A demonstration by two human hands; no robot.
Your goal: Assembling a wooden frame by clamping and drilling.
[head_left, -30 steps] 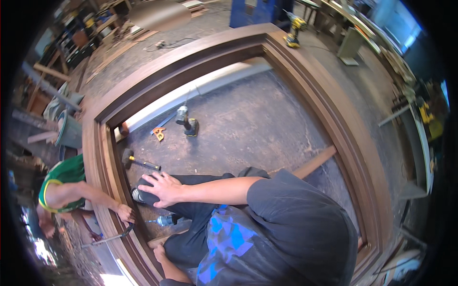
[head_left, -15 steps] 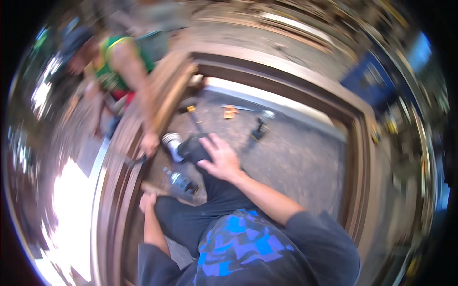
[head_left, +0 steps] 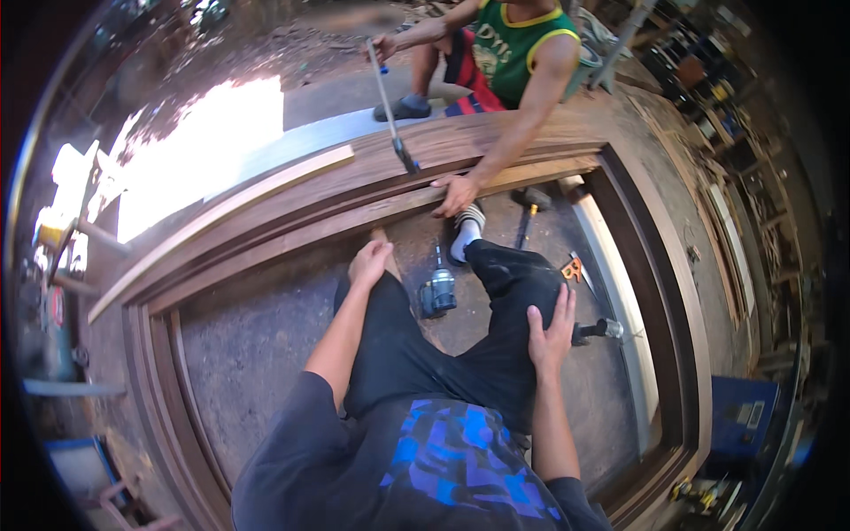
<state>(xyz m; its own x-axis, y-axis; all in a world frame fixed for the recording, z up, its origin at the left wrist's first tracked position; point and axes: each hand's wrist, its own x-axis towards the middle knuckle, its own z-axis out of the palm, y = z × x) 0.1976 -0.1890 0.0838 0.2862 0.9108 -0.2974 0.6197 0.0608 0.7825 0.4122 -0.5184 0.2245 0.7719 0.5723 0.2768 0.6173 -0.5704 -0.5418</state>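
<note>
My left hand (head_left: pixel 370 263) rests by my left knee with its fingers curled closed. A pale strip of wood (head_left: pixel 393 266) shows beside it, but whether the fingers hold it is hidden. My right hand (head_left: pixel 551 329) lies open on my right thigh, fingers stretched out. Between my legs a cordless drill (head_left: pixel 439 292) with a long bit lies on the floor. A large brown wooden frame (head_left: pixel 695 341) surrounds me. Across its far rail, a co-worker's hand (head_left: pixel 457 193) presses on the wood, while the other hand (head_left: pixel 382 48) holds a bar clamp (head_left: pixel 390 111) upright.
Near my right leg lie a hammer (head_left: pixel 529 211), a handsaw with an orange handle (head_left: pixel 573 268) and another black power tool (head_left: pixel 595 332). A light batten (head_left: pixel 257 190) rests along the frame's far left. A blue box (head_left: pixel 742 414) stands outside at right.
My view has swung left, so the frame and co-worker appear turned and farther right. My right hand now lies on my thigh. The co-worker's clamp now stands upright over the rail.
</note>
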